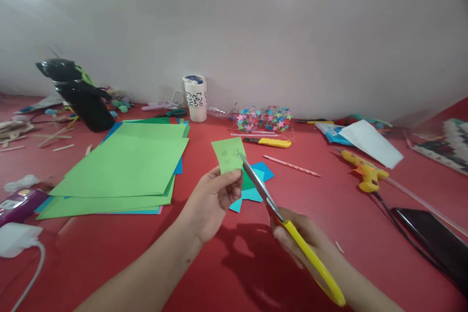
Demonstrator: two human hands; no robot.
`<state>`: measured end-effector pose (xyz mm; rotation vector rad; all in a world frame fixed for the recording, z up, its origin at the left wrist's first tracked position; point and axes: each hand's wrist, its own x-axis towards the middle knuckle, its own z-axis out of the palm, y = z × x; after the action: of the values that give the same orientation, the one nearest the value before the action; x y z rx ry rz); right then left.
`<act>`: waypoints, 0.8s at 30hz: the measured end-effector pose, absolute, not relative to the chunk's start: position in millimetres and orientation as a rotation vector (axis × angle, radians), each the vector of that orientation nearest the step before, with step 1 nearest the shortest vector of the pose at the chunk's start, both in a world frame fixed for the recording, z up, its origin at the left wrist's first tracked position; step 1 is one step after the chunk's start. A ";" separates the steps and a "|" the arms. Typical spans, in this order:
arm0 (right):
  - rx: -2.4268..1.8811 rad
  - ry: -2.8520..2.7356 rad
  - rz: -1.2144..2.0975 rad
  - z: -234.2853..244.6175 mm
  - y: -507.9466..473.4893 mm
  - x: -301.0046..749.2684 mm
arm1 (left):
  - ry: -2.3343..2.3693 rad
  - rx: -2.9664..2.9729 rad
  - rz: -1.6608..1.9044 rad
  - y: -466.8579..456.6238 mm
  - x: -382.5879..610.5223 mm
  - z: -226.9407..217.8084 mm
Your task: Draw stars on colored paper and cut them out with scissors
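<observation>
My left hand (219, 200) pinches the lower edge of a small light-green paper piece (227, 152) that carries small pencil drawings. Yellow-handled scissors (263, 190) are in my right hand (296, 234), their blades pointing up and left. The blade tips overlap the right side of the paper in this view; whether they touch it I cannot tell. Beyond my left hand, blue, teal and green paper scraps (254, 192) lie on the red table (204, 273). My right fingers are partly hidden behind the scissor handles.
Green paper sheets (124, 161) lie stacked at left. A yellow cutter knife (274, 143), pencil (291, 165) and cup (195, 100) are farther back. On the right are a glue gun (365, 171) and black phone (431, 239). A dark bottle (82, 97) stands back left.
</observation>
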<state>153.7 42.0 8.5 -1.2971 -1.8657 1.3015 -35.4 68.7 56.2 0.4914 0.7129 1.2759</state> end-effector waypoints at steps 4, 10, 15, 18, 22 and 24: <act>-1.281 -1.868 1.322 7.3 40.8 153.0 | 0.719 0.463 1.234 67.8 -38.4 60.4; -1.279 -1.863 1.317 12.6 40.3 152.6 | 0.628 0.457 1.264 69.8 -37.8 59.0; -1.255 -1.911 1.342 15.1 40.3 152.2 | 0.851 0.664 1.394 68.5 -36.4 61.6; -1.213 -1.921 1.364 22.4 36.8 151.8 | 1.024 0.921 1.462 68.9 -38.2 64.4; -1.203 -1.938 1.399 30.7 33.4 153.5 | 1.084 1.018 1.458 70.0 -40.3 67.1; -1.200 -1.966 1.408 31.4 34.2 155.5 | 1.090 1.026 1.450 69.7 -40.7 68.3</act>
<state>155.5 34.2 31.4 -1.2000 -1.9662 1.4082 -40.7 69.7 68.3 1.0256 1.0898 1.4498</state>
